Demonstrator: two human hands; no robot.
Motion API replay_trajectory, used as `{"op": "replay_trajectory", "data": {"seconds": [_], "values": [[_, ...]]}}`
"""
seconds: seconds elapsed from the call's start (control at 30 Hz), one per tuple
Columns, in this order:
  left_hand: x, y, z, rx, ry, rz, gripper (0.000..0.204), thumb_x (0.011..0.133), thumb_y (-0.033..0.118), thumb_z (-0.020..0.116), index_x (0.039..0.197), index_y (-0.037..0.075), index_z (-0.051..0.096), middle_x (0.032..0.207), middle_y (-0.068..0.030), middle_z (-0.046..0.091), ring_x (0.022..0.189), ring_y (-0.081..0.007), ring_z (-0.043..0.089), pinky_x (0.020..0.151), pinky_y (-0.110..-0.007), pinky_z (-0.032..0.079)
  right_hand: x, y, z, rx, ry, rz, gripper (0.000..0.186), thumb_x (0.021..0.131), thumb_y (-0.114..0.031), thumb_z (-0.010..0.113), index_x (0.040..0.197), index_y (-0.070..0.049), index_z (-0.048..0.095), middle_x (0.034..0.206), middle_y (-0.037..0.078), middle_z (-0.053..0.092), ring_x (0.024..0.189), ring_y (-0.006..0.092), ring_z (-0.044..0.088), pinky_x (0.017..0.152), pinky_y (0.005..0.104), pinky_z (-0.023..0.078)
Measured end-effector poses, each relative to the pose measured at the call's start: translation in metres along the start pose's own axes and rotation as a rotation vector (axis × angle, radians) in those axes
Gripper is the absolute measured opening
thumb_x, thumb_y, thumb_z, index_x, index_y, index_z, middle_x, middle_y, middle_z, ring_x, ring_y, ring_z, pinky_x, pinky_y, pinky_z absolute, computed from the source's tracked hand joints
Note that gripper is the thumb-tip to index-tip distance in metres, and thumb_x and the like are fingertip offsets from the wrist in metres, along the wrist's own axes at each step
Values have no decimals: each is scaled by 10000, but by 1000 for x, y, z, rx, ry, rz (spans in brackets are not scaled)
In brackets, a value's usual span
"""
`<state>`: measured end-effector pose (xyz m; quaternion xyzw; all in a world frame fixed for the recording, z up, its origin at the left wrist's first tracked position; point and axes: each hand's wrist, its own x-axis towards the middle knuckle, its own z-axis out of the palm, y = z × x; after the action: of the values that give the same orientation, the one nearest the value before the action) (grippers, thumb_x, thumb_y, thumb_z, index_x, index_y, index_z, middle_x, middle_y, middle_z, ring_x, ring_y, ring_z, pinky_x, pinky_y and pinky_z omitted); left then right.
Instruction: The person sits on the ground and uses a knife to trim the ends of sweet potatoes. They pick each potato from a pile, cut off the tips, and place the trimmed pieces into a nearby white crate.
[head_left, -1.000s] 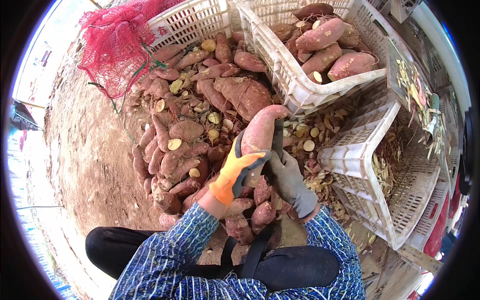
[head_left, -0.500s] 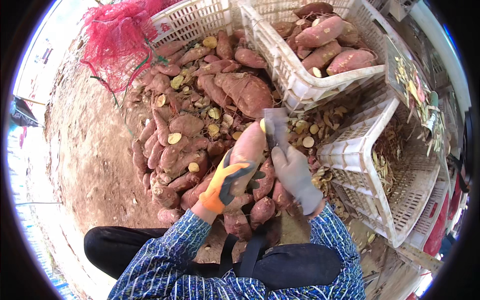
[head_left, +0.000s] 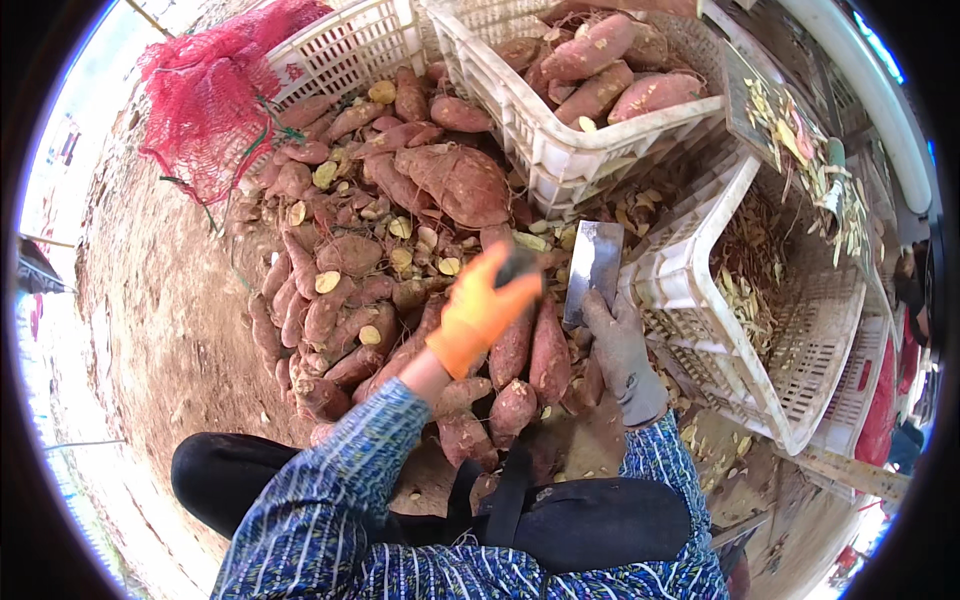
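My right hand (head_left: pixel 625 355), in a grey glove, grips a cleaver (head_left: pixel 595 268) with its broad, flat blade pointing away from me. The blade is beside the white crate on the right. My left hand (head_left: pixel 485 310), in an orange glove with dark patches, is stretched over the heap of sweet potatoes (head_left: pixel 350 258). Motion smears its fingers, so whether they hold anything cannot be made out. Just beyond them lies a reddish sweet potato end (head_left: pixel 495 237). A very large sweet potato (head_left: pixel 455 182) rests farther back. Cut yellow slices (head_left: pixel 328 281) are scattered over the heap.
A white crate (head_left: pixel 590 150) at the back holds several sweet potatoes. Another white crate (head_left: pixel 700 245) lies tilted at right, with scraps inside. A board (head_left: pixel 755 110) with trimmings stands above it. Red mesh netting (head_left: pixel 205 110) sits back left, beside bare dirt (head_left: pixel 175 300).
The sweet potato is no longer visible in my left hand, which has moved forward and turned over. The cleaver has moved right, away from it. The whole view has shifted slightly.
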<state>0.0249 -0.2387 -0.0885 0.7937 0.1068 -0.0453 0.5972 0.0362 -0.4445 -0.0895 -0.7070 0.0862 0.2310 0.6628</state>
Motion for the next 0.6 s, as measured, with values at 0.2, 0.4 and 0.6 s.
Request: {"op": "replay_trajectory", "data": {"seconds": [0.2,0.4,0.6], "values": [[-24,-59,42,548,-238,-385,902,784,333,763,1478,-7,298,1390,-256,460,1209,-387,534,981,-460,466,-29,-10,-4,-44,23,226,341,982,-337,580,1064,-7,563,783,44,575,617,119,548,573,274,464],[-26,-99,-8,-987,-274,-373,451,892,134,630,1303,-22,531,1097,-98,652,977,-176,650,827,-319,542,-33,-11,2,-194,-9,259,359,997,-393,549,1083,-46,583,758,28,582,628,110,548,588,272,466],[-23,-32,3,-755,-157,-318,569,862,103,713,1354,-49,473,1240,-112,614,1047,-153,644,935,-291,505,-26,-4,13,-711,33,-414,267,973,-298,566,1079,-59,620,905,148,679,755,309,655,642,373,525]]}}
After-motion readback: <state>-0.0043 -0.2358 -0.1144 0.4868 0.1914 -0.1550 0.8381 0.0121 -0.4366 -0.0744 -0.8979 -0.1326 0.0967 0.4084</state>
